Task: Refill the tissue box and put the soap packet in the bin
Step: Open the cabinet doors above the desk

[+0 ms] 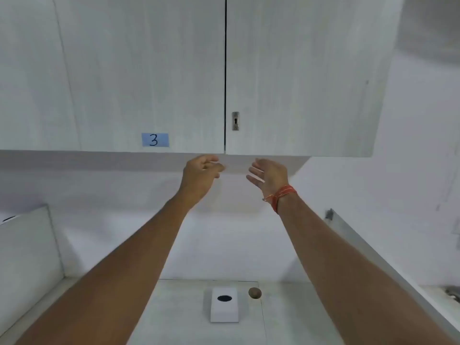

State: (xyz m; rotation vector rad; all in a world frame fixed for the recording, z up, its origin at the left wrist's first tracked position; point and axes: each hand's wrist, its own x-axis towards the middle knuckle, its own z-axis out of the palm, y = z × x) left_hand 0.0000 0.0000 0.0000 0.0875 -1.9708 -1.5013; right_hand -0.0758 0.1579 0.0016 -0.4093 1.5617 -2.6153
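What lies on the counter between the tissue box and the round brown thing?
Nothing: in the head view, only bare counter separates the tissue box from the round brown thing.

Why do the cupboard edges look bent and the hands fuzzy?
In the head view, the wide lens bends the cupboard edges near the frame's sides; the left hand and right hand look motion-blurred, and a soft shadow lies under the cupboard.

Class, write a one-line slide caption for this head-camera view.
Both bare hands, left hand and right hand, reach under closed cabinet doors; tissue box waits below.
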